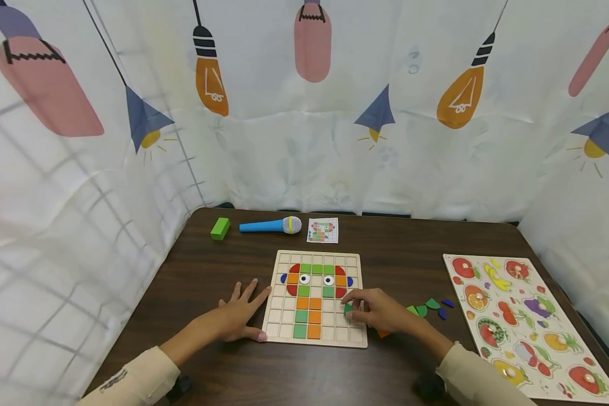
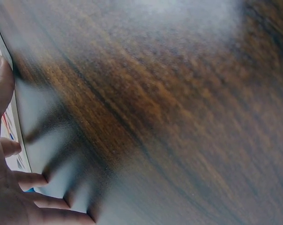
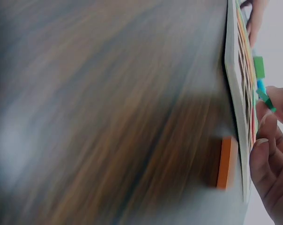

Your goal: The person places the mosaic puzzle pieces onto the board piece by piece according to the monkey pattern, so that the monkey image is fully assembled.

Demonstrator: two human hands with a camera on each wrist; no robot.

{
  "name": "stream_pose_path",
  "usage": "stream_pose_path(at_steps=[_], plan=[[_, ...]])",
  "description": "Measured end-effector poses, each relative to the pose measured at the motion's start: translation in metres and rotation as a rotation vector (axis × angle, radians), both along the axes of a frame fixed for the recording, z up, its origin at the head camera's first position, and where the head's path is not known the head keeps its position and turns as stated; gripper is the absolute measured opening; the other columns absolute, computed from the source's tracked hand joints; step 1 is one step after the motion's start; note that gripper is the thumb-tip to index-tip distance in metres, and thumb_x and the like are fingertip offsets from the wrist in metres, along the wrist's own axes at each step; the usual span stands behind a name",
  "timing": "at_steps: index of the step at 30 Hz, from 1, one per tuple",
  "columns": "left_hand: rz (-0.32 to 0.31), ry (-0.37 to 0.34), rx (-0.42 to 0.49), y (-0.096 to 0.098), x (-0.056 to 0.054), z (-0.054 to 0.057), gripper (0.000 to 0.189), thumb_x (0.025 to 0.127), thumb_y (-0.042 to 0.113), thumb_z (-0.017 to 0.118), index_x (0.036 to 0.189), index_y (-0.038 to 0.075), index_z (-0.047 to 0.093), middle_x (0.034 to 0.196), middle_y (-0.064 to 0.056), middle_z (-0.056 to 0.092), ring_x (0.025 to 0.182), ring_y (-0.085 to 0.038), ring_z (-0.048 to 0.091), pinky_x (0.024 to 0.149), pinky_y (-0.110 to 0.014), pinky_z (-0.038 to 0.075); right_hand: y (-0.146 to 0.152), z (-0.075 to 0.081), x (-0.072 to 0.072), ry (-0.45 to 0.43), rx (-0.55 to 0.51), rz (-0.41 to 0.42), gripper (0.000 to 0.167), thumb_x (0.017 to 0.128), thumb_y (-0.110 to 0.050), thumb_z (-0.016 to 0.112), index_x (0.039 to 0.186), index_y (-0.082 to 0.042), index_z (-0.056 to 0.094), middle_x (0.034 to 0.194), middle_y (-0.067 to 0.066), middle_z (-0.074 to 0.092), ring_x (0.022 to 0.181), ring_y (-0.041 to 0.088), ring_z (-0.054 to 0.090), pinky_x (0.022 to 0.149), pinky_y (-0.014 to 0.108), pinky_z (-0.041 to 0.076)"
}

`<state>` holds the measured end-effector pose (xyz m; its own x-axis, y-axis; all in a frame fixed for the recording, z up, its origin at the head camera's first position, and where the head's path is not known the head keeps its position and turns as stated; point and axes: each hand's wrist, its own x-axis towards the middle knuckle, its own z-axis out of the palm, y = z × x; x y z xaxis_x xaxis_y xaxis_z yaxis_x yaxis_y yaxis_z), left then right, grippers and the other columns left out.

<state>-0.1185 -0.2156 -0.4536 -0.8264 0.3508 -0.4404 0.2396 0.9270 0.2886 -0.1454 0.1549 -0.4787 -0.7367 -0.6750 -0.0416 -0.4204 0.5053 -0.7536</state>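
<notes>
A square wooden grid board (image 1: 352,334) lies mid-table, with coloured tiles forming a face with two eye pieces above a column of orange and green squares. My left hand (image 1: 238,316) spreads its fingers at the board's left side, thumb and fingertips right at its edge. Over the right part of the grid, my right hand (image 1: 378,310) pinches a small green tile (image 3: 267,100) between thumb and finger. Under that hand, beside the board's right edge, an orange tile (image 3: 225,163) lies on the table, partly hidden in the head view.
Loose green pieces (image 1: 432,304) and blue pieces (image 1: 442,313) lie right of my right hand. A fruit puzzle board (image 1: 543,389) covers the table's right side. Along the back are a green block (image 1: 220,228), a toy microphone (image 1: 264,226) and a pattern card (image 1: 323,230).
</notes>
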Motion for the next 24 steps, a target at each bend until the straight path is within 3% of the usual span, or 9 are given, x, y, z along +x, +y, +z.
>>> stream_pose_path(at_steps=[12, 24], plan=[[0.011, 0.000, 0.003, -0.006, 0.004, -0.002, 0.105, 0.080, 0.062, 0.073, 0.161, 0.021, 0.021, 0.166, -0.025, 0.011, 0.146, -0.063, 0.009, 0.097, -0.084, 0.027, -0.042, 0.000, 0.001, 0.022, 0.028, 0.070, 0.025, 0.095, -0.026, 0.072, 0.117, -0.014, 0.070, 0.084, -0.012, 0.062, 0.066, 0.000, 0.048, 0.061, 0.017, 0.042], [0.000, -0.003, 0.001, 0.000, 0.001, 0.000, 0.105, 0.081, 0.063, 0.072, 0.161, 0.020, 0.020, 0.166, -0.025, 0.010, 0.146, -0.062, 0.009, 0.097, -0.083, 0.027, -0.046, 0.006, 0.003, 0.073, 0.151, 0.015, 0.030, 0.091, -0.029, 0.076, 0.117, -0.015, 0.072, 0.077, -0.015, 0.059, 0.069, 0.001, 0.050, 0.062, 0.019, 0.042]])
